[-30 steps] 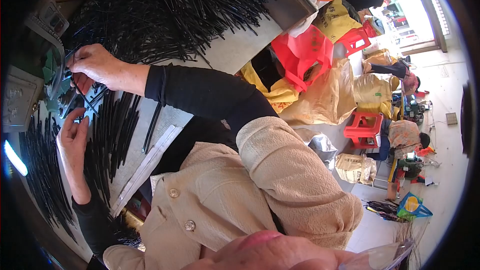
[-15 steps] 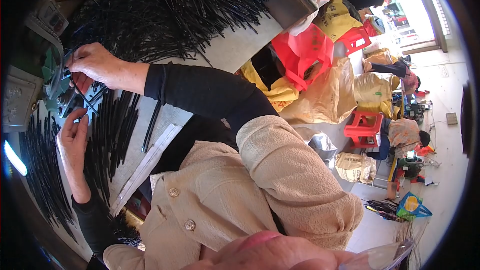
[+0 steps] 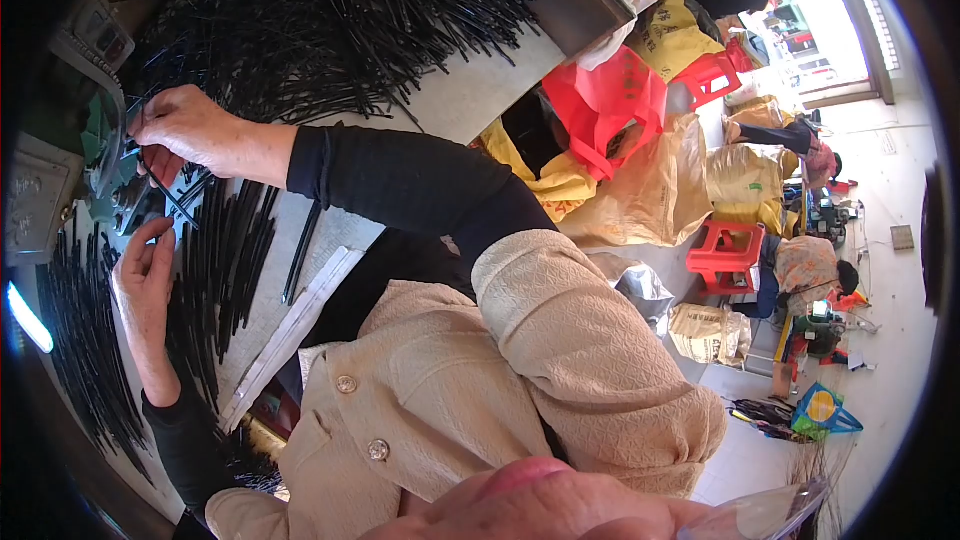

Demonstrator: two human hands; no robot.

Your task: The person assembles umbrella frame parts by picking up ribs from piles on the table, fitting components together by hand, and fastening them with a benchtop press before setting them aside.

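Note:
My right hand [image 3: 190, 130] is at the machine [image 3: 108, 140] on the left, its fingers closed on a thin black cable-like length [image 3: 172, 198] that slants down between my hands. Just below, my left hand [image 3: 146, 275] has thumb and fingers curled together in a pinch near the lower end of that length. What sits between the left fingertips I cannot make out. Beside and beneath this hand lie rows of similar black lengths [image 3: 228, 260], with another bundle [image 3: 85, 340] farther left. The machine's working point is partly hidden by my right fingers.
A large tangled heap of black lengths [image 3: 300, 30] covers the upper table [image 3: 470, 85]. A pale strip [image 3: 290, 340] runs along the table's near edge. To the right are a red bag [image 3: 610, 105], sacks [image 3: 640, 200] and a red stool [image 3: 725, 255]. Other people [image 3: 805, 270] sit beyond.
Both my hands stay almost exactly in place, with the black length still between them. At the upper right, another person's head and arm have shifted slightly.

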